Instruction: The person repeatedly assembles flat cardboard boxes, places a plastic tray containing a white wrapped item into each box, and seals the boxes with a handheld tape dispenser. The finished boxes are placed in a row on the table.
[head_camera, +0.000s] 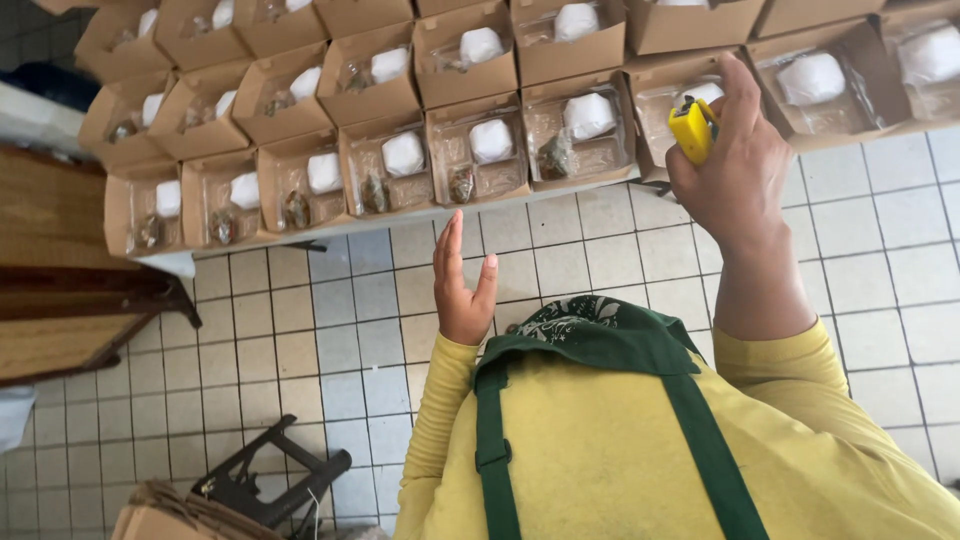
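Empty and open, the left hand (462, 290) has no grip on anything, fingers straight up over the tiled floor (300, 340); at its eleven o'clock open cardboard boxes (385, 165) sit in rows on a surface, each with a white packet and a small dark item; at the left hand's two o'clock the right hand (735, 165) has its grip closed around a small yellow tool (692, 128), raised just before the boxes' near edge.
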